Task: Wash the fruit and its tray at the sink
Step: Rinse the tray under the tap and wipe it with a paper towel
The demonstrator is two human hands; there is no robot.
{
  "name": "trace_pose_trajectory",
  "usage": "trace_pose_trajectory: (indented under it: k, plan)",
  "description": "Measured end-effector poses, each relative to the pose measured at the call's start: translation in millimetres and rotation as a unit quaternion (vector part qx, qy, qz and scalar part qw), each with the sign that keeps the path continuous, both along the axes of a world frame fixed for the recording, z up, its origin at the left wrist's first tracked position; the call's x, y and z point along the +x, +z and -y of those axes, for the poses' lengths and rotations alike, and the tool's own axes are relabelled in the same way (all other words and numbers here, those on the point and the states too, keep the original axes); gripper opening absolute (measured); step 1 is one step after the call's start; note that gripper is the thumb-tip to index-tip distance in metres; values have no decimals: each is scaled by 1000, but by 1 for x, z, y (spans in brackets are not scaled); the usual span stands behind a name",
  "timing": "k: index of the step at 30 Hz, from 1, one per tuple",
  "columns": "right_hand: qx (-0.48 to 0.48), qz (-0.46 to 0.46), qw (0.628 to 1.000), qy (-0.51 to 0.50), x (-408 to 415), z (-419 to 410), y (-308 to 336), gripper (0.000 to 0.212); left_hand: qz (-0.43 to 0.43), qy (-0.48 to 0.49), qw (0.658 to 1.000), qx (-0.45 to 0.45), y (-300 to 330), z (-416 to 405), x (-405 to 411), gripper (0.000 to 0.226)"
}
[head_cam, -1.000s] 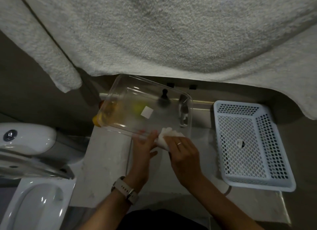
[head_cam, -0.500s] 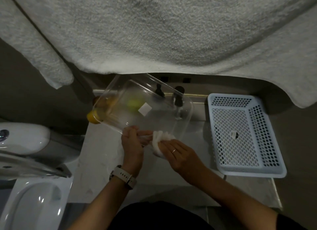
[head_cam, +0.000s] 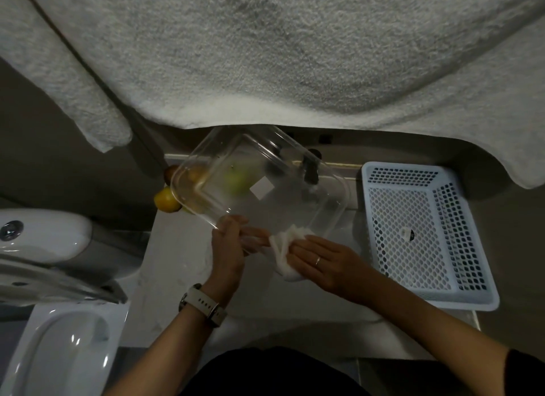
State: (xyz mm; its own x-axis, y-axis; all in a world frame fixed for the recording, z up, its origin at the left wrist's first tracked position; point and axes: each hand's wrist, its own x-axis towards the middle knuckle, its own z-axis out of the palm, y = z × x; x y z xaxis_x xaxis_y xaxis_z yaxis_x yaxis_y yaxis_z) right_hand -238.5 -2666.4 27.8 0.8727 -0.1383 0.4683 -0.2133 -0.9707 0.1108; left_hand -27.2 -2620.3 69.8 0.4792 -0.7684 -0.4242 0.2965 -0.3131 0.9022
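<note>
A clear plastic tray (head_cam: 295, 171) is held tilted above the sink, its underside with a white label facing me. My left hand (head_cam: 228, 248) grips the tray's near edge. My right hand (head_cam: 321, 260) lies with straight fingers on a white cloth (head_cam: 284, 248), pressing it against the tray's near wall. Fruit sits behind the tray at the counter's back left: a yellow one (head_cam: 165, 200), a brownish one (head_cam: 170, 172), and a green one (head_cam: 237, 180) seen through the plastic. The dark faucet (head_cam: 309, 167) shows through the tray.
A white perforated basket (head_cam: 424, 236) stands on the counter at the right. A toilet with its cistern (head_cam: 44, 242) is at the left. A large grey towel (head_cam: 265, 56) hangs overhead and hides the upper view.
The tray has swung further up and to the left in my left hand. My right hand has flattened on the cloth and slid along the tray's near edge.
</note>
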Motion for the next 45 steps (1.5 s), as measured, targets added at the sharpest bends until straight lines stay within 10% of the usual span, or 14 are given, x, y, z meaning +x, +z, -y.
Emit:
trace_pose_trajectory:
  k: [21, 29, 34, 45]
  plan:
    - [70, -61, 995, -47, -47, 1, -8, 26, 14, -87, 996, -1, -13, -38, 1, 21]
    - [70, -54, 992, -94, -55, -4, 1, 26, 46, -170, 984, -10, -7, -28, 15, 59]
    - [80, -24, 988, -129, -45, -24, 8, 26, -60, -145, 987, 24, -4, -21, 17, 30]
    - [98, 107, 947, -288, 3, -62, 15, 29, -103, -117, 985, -73, -8, -57, -8, 87]
